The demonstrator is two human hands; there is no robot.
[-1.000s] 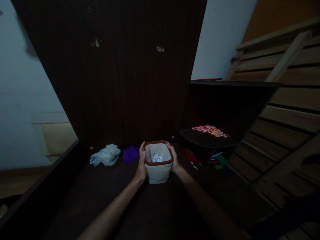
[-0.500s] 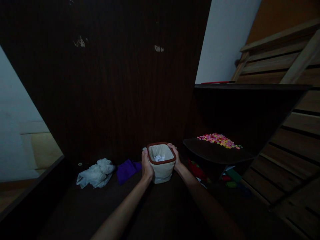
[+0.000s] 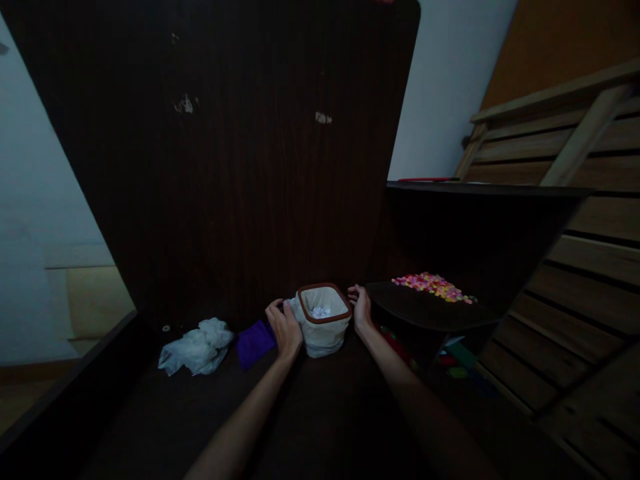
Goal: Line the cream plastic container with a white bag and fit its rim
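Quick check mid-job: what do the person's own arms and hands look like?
Left hand and right hand are ungloved. The slim forearms show no sleeves, watch or bracelet; dim light hides finer markings.

On the tabletop [image 3: 310, 420], a bin [image 3: 325, 339] is flanked by the left hand [image 3: 286, 330] and the right hand [image 3: 361, 310], with scraps [image 3: 320, 312] held inside it. Just left of the left hand a cloth [image 3: 255, 343] is laid, and a bag [image 3: 200, 347] is placed farther left. All are backed by an upright panel [image 3: 250, 167]. To the right, small pieces [image 3: 435, 287] are spread on a low shelf [image 3: 430, 312]; below it, items [image 3: 457, 363] seem to be stowed in shadow. Above, a stick [image 3: 430, 179] is rested on an upper shelf [image 3: 500, 191].
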